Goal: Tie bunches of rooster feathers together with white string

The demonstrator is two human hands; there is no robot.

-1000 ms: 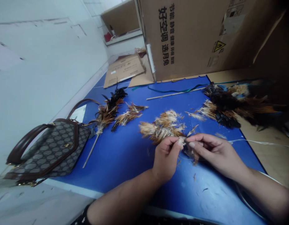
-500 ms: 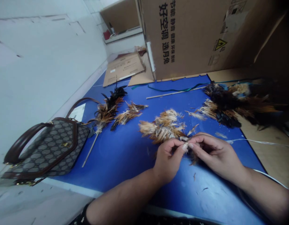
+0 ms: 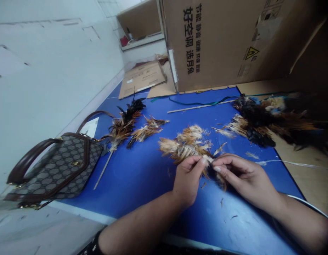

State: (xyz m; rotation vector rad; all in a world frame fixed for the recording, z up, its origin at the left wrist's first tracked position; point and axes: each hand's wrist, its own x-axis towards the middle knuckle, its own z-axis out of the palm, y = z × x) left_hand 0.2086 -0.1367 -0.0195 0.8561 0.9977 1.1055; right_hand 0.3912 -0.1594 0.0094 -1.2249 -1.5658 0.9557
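Two hands pinch one feather tuft

Both hands meet over the blue desk (image 3: 142, 177). The left hand (image 3: 187, 180) and the right hand (image 3: 243, 175) each close thumb and fingertips on the same small feather tuft (image 3: 209, 162), whose darker end hangs below the right fingers. The tuft sits just in front of a loose pile of tan feathers (image 3: 185, 145). A heap of dark feathers (image 3: 270, 120) lies further right, a feathered stick (image 3: 121, 127) to the left, and a patterned handbag (image 3: 55, 170) at the desk's left edge. A cardboard box (image 3: 219, 42) stands behind.
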